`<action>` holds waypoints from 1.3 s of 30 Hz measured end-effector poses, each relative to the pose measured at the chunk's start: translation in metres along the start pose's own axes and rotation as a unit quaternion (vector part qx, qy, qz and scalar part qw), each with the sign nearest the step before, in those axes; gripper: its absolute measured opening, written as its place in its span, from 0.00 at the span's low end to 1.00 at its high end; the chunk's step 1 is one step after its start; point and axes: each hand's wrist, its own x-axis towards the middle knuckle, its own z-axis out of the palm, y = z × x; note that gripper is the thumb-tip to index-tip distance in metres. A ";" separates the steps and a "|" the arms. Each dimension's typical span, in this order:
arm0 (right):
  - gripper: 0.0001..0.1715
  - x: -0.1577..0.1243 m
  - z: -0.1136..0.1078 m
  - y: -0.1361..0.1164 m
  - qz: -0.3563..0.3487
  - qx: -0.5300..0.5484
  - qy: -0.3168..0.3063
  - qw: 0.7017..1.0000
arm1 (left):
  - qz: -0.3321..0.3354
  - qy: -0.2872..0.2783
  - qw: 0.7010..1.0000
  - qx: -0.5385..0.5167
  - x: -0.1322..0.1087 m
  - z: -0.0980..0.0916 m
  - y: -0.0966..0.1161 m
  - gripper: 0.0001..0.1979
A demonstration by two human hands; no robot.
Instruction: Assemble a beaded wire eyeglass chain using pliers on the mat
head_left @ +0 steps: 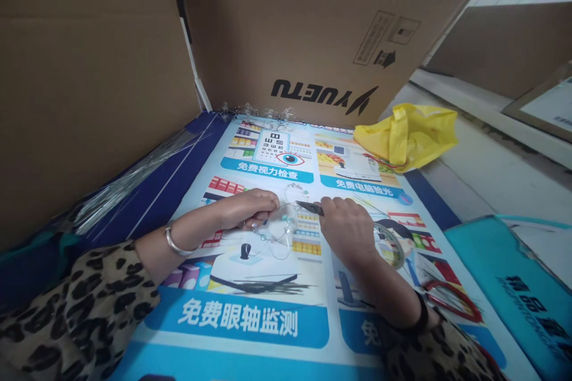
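My left hand point(248, 208) is closed in a pinch on a thin wire piece strung with small pale beads point(286, 229), held just above a printed blue-and-white poster point(250, 321). My right hand point(348, 229) is closed on small dark pliers point(310, 208), whose tip meets the wire between the two hands. A silver bangle point(172, 241) sits on my left wrist, and both arms wear leopard-print sleeves. A short pile of dark wire pieces point(263, 286) lies on the poster below my hands.
Large cardboard boxes point(313, 30) wall in the back and left. A bundle of long silver wires point(129, 178) lies at the left. A crumpled yellow plastic bag point(406, 134) sits back right. A teal bag point(513, 286) and red-handled tool point(451, 300) lie at the right.
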 end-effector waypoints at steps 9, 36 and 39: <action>0.06 -0.002 0.001 -0.005 -0.001 0.033 -0.056 0.998 | -0.005 0.133 0.991 -0.007 0.001 0.019 0.004 0.10; 0.09 0.000 -0.002 -0.011 0.005 0.069 -0.149 0.986 | -0.016 0.087 0.993 -0.075 0.009 0.022 -0.006 0.10; 0.09 0.000 -0.004 -0.011 0.004 0.072 -0.150 0.986 | -0.013 0.086 0.993 -0.074 0.009 0.022 -0.004 0.09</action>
